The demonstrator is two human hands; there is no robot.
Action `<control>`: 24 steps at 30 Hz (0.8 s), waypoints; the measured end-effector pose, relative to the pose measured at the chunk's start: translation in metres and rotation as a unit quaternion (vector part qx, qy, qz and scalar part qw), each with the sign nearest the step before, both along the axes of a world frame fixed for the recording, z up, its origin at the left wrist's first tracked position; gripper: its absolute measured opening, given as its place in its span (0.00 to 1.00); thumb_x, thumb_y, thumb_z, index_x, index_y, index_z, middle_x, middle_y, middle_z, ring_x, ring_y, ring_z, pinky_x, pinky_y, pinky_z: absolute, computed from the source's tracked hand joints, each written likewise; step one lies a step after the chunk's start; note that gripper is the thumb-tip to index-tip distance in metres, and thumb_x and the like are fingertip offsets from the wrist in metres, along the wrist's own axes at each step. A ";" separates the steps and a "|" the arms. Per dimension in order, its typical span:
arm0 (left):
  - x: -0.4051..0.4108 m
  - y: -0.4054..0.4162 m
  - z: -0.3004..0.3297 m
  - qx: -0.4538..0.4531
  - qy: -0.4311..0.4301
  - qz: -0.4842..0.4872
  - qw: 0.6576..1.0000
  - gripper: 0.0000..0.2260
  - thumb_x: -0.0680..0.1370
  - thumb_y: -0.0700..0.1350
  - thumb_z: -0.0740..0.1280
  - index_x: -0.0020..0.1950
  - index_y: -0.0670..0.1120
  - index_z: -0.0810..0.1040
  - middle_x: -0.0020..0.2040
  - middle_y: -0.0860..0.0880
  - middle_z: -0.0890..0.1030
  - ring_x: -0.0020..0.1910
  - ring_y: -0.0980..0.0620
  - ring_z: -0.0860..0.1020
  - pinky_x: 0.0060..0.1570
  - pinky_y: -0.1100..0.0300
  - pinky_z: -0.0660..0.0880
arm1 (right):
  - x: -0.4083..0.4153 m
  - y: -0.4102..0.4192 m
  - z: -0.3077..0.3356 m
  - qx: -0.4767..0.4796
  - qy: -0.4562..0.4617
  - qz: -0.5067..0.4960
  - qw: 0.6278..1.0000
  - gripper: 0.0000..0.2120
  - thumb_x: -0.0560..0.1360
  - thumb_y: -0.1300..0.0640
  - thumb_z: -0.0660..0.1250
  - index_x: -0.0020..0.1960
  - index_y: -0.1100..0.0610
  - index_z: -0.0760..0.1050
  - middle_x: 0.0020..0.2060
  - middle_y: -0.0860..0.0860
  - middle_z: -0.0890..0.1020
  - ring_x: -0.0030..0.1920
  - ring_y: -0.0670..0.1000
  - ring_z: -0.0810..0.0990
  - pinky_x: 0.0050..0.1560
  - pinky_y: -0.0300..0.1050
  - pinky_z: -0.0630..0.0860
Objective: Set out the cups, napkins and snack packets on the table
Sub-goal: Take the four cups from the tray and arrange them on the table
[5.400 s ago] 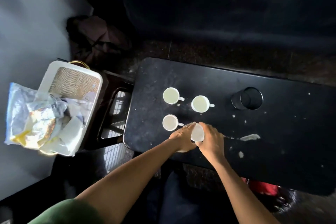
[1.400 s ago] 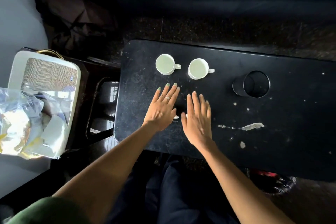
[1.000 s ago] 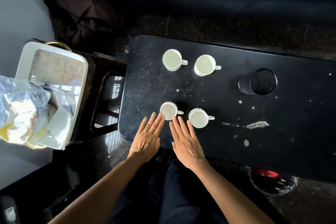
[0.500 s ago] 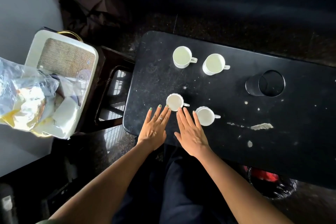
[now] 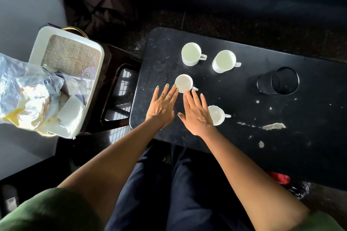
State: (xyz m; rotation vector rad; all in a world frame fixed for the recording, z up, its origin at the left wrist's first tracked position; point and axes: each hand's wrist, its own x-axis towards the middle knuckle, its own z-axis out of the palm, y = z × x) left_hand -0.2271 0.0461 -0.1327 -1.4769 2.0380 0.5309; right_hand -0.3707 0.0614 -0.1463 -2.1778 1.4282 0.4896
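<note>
Several white cups stand on the black table (image 5: 244, 146): two at the back (image 5: 191, 54) (image 5: 224, 61), one in the middle (image 5: 184, 83), one nearer me (image 5: 217, 115). My left hand (image 5: 162, 106) lies flat with spread fingers, its fingertips touching the middle cup's left side. My right hand (image 5: 197, 113) is flat too, fingertips at that cup's near side, its edge partly covering the near cup. Neither hand holds anything. Snack packets in a clear plastic bag (image 5: 26, 97) and white napkins (image 5: 70, 110) lie in a white tray (image 5: 95, 73) at the left.
A dark glass tumbler (image 5: 278, 80) stands at the table's right. The tray rests on a dark stool (image 5: 120, 88) beside the table's left end. White scuffs mark the tabletop (image 5: 274, 126). A red object (image 5: 277, 177) lies on the floor under the near edge.
Both flat hands have slid forward over the table. The middle cup has moved further from the near edge, away from the near cup.
</note>
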 end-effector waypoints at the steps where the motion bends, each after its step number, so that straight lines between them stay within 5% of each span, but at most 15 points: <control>1: 0.001 0.000 0.000 0.000 0.001 -0.001 1.000 0.33 0.80 0.51 0.56 0.78 0.44 0.40 0.79 0.48 0.43 0.78 0.46 0.41 0.73 0.45 0.36 | 0.000 0.000 0.001 0.001 -0.001 -0.001 1.000 0.34 0.80 0.44 0.50 0.76 0.62 0.43 0.77 0.58 0.46 0.77 0.58 0.45 0.75 0.57 0.43; 4: 0.000 0.004 0.002 -0.009 0.018 0.002 1.000 0.32 0.80 0.50 0.55 0.78 0.45 0.41 0.79 0.48 0.44 0.78 0.46 0.43 0.73 0.46 0.36 | -0.003 0.005 0.006 -0.011 -0.014 -0.022 1.000 0.31 0.80 0.47 0.52 0.77 0.60 0.47 0.77 0.57 0.51 0.77 0.59 0.49 0.75 0.57 0.48; 10: -0.016 0.027 0.006 -0.020 0.080 -0.034 0.996 0.28 0.79 0.47 0.54 0.78 0.48 0.49 0.79 0.51 0.54 0.77 0.49 0.53 0.75 0.49 0.41 | -0.028 0.046 0.023 -0.093 -0.050 -0.173 0.979 0.23 0.71 0.57 0.68 0.66 0.57 0.71 0.65 0.55 0.74 0.66 0.59 0.72 0.62 0.56 0.71; 17: -0.045 0.062 0.001 0.023 0.110 -0.119 0.986 0.31 0.78 0.43 0.53 0.78 0.48 0.43 0.79 0.50 0.48 0.78 0.47 0.48 0.75 0.48 0.40 | -0.063 0.098 0.023 -0.055 0.014 -0.189 0.980 0.31 0.66 0.60 0.71 0.68 0.60 0.70 0.67 0.58 0.72 0.68 0.60 0.71 0.64 0.56 0.70; 24: -0.062 0.068 -0.002 0.038 0.086 -0.182 0.979 0.32 0.79 0.45 0.53 0.77 0.46 0.38 0.79 0.48 0.43 0.78 0.45 0.42 0.74 0.46 0.38 | -0.073 0.108 0.014 -0.020 0.050 -0.140 0.989 0.34 0.69 0.56 0.69 0.72 0.64 0.63 0.72 0.62 0.65 0.73 0.60 0.63 0.71 0.57 0.60</control>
